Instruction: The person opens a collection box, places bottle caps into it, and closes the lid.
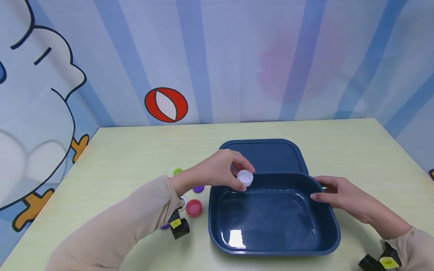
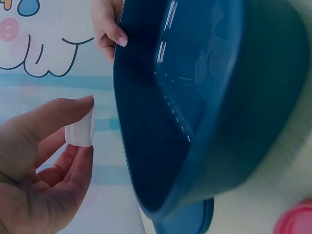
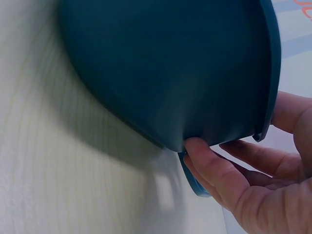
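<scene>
A small white bottle cap [image 1: 245, 178] is pinched between the thumb and fingers of my left hand [image 1: 223, 167], over the far left rim of a dark blue plastic box [image 1: 268, 214]. In the left wrist view the white cap [image 2: 80, 129] shows side-on between thumb and fingertips, beside the box wall [image 2: 146, 146]. My right hand [image 1: 342, 197] grips the box at its right far corner, thumb over the rim. Seen from the right wrist, the fingers [image 3: 214, 168] of that hand press the box's outer wall [image 3: 170, 73]. Inside, the box floor shows only reflections.
A matching blue lid [image 1: 268, 154] lies behind the box. Left of the box are a red cap [image 1: 194, 208], a purple cap [image 1: 198, 189] and a green cap [image 1: 178, 171], with others partly hidden under the left forearm. A printed curtain [image 1: 237, 60] stands behind the table [image 1: 135, 150].
</scene>
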Tool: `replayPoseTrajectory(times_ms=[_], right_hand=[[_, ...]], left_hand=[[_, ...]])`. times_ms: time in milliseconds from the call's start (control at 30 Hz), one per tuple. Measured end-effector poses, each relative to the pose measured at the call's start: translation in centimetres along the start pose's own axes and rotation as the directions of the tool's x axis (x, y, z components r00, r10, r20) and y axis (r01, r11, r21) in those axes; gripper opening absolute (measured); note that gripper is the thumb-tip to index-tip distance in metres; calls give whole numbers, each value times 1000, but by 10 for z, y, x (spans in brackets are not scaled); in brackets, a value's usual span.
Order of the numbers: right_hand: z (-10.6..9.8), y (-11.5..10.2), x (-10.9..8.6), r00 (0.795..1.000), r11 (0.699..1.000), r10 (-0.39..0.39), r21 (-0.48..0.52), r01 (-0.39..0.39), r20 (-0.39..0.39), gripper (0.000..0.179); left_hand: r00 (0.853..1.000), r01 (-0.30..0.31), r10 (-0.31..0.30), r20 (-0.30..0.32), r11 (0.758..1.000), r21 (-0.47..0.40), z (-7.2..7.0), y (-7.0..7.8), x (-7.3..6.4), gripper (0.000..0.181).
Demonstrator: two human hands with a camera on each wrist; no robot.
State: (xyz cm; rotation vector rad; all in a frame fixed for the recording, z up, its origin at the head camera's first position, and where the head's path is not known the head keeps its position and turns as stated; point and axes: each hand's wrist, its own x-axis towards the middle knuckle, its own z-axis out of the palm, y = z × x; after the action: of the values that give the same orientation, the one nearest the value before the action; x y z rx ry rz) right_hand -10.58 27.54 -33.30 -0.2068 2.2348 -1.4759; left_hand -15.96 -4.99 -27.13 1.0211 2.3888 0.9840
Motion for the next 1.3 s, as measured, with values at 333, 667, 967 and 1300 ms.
replayPoseTrajectory(times_ms=[333,667,967,1300], right_hand=[[-1,2,-2,999,999,38,-4,-38,-17,61],[0,4,-1,999,999,31,-23,-32,-37,59],[-2,2,2,1000,1000,23,-22,-23,-13,56],[-2,3,2,999,999,36,-35,-36,-12,56]], left_hand=[[994,-97,97,54,995,-7,14,10,27,36],[990,-117,113,84,992,41,30,16,51,37],[978,-175,165,129,982,72,47,25,70,36],[937,-279,244,252,954,111,74,24,85,38]])
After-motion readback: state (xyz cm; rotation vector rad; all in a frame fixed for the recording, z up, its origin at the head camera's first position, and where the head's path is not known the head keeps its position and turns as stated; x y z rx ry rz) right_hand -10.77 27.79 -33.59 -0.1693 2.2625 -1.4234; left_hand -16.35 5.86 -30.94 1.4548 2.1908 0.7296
